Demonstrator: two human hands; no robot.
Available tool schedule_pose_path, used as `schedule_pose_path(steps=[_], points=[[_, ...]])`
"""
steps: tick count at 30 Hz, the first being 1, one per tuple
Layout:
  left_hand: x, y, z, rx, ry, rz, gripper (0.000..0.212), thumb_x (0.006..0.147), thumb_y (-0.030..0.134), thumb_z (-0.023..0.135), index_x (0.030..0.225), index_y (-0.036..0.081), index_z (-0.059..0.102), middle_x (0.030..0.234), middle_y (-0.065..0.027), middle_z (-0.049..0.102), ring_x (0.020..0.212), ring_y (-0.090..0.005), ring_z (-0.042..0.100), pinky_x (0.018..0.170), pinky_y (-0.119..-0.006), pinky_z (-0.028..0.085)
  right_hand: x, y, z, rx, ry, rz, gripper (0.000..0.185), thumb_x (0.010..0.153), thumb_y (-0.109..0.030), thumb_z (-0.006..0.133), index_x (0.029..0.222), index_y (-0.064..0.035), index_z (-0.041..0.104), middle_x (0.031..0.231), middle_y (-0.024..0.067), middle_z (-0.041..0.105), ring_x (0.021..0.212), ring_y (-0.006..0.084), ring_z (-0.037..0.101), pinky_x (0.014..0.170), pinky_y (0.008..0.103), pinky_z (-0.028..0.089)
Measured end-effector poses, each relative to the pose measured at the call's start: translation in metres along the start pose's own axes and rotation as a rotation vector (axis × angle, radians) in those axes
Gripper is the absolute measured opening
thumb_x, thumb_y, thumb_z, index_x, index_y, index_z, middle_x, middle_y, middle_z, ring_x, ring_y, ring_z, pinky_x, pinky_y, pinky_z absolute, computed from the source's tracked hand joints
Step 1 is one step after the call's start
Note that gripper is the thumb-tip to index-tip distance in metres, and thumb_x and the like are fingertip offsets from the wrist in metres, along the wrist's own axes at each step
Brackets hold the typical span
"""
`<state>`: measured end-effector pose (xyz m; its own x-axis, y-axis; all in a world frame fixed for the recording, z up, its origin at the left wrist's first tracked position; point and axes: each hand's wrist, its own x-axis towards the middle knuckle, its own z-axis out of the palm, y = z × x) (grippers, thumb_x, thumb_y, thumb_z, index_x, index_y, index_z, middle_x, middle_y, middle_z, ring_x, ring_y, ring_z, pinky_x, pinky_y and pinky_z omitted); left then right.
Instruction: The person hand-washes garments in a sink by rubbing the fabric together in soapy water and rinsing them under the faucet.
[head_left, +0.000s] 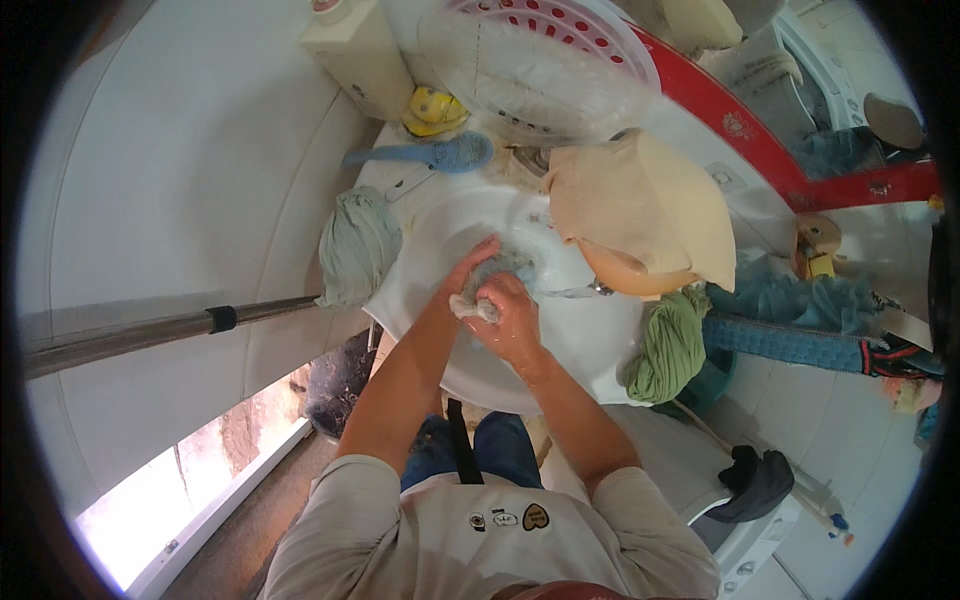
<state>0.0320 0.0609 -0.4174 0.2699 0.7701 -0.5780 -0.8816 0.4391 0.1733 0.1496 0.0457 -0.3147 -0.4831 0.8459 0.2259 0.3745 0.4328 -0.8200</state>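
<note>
Over a white washbasin (577, 352), my right hand (510, 311) is closed around a small wet, pale cloth (474, 308), with part of it showing at the finger side. My left hand (474, 262) lies just beside it with the fingers stretched towards the basin's far side; its palm is mostly hidden. Clear water (562, 292) runs from the metal tap (602, 287) towards my hands. A peach-coloured cloth (637, 202) hangs over an orange basin to the right of the bowl.
A bundled pale cloth (360, 244) sits on the left rim, a green cloth (667, 345) on the right. Behind are a blue brush (461, 152), a yellow object (435, 111), a plastic jug (364, 60) and a pink-and-white basket (637, 56). A metal pole (150, 334) extends from the left.
</note>
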Motion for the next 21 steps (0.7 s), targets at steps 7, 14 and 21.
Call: schedule_pose_path(steps=[7,14,21], points=[[-0.034,-0.013,0.032,0.120,0.058,0.054,0.036,0.084,0.016,0.049,0.119,0.006,0.045,0.117,-0.0099,0.046,0.108,-0.0174,0.044,0.092,-0.031,0.036,0.002,0.029,0.004,-0.210,0.182,-0.100,0.023,0.061,-0.021,0.064,0.078,-0.0093,0.055,0.075,0.0091,0.055,0.067,0.0293,0.055,0.056,0.0384,0.046],[-0.052,0.007,0.025,1.225,0.131,0.407,0.036,0.089,0.032,0.039,0.111,0.003,0.043,0.101,-0.0149,0.055,0.088,-0.0270,0.055,0.079,-0.035,0.043,-0.035,0.058,-0.053,-0.670,-0.062,0.128,0.054,0.073,-0.021,0.055,0.121,-0.0063,0.038,0.118,0.0128,0.044,0.097,0.0289,0.051,0.079,0.0426,0.042],[-0.073,0.049,0.015,1.671,0.458,0.597,0.043,0.088,0.033,0.038,0.117,0.002,0.040,0.103,-0.0261,0.051,0.097,-0.0375,0.050,0.084,-0.041,0.039,-0.075,0.003,-0.126,-0.567,-0.621,0.381,0.046,0.081,-0.024,0.048,0.120,-0.0023,0.039,0.114,0.0185,0.049,0.101,0.0343,0.049,0.083,0.0409,0.042]])
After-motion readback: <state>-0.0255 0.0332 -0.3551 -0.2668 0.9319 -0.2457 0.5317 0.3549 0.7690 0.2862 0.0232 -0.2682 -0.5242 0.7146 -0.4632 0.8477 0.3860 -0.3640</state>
